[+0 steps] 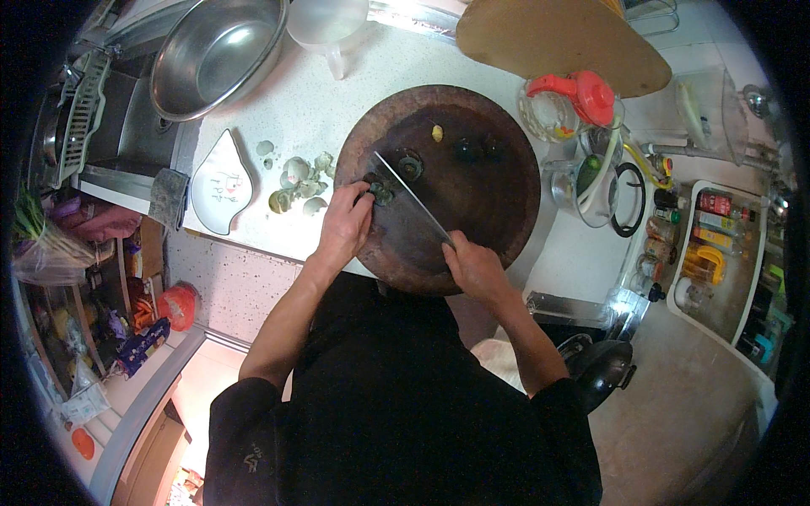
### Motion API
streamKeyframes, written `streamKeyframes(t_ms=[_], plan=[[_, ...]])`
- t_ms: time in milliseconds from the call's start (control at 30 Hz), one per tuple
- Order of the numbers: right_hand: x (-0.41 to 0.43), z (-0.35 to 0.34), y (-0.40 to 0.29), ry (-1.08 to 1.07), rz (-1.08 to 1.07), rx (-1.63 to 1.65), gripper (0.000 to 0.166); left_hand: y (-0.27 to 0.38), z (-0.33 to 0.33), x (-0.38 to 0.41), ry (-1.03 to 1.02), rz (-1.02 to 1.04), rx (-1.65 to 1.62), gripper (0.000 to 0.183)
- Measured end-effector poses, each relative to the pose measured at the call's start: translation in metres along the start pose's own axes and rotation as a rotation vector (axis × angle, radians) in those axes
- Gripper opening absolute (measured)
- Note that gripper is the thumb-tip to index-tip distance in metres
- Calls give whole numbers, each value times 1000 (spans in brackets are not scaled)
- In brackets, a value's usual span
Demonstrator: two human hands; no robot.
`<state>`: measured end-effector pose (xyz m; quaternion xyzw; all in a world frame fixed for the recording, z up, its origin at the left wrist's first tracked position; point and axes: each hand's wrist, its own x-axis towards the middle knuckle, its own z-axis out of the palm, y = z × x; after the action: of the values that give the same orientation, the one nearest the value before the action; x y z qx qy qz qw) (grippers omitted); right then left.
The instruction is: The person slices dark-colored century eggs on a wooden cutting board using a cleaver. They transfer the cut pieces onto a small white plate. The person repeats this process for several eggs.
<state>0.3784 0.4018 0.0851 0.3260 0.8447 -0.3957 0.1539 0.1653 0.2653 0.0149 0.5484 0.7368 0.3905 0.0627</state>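
A round wooden chopping block [500,209] lies before me. My right hand [476,264] grips the handle of a kitchen knife [414,197], whose blade points away to the left over the block. The fingertips of my left hand [345,218] rest on dark, cut pieces of preserved egg [381,192] at the block's left side, close to the blade. Just beyond the blade sits another dark egg piece [411,166]. Two dark, shiny lumps, probably whole preserved eggs [466,149], lie farther back, near a small yellow piece [437,133] that may be garlic or ginger.
Broken eggshells [297,183] and a white leaf-shaped dish [221,183] are left of the block. A steel basin [221,57] stands behind them, beside the sink [139,114]. To the right are a red-lidded glass jug [550,117] and a clear pitcher [585,196] holding a cucumber.
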Motion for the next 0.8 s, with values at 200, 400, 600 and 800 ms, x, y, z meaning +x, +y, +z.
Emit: streamKeyframes(t_ms=[200, 400, 600, 800], plan=[[-6, -2, -6, 61, -18, 5, 22, 1, -1, -2, 22, -39, -33, 25], [-13, -16, -23, -45, 13, -13, 25, 7, -6, 3, 72, -68, -17, 25], [-15, -6, -18, 69, -79, 20, 20, 11, -3, 10, 106, -38, -17, 23], [-16, -4, -16, 76, -68, 2, 20, 6, -1, 6, 83, -9, 33, 19]])
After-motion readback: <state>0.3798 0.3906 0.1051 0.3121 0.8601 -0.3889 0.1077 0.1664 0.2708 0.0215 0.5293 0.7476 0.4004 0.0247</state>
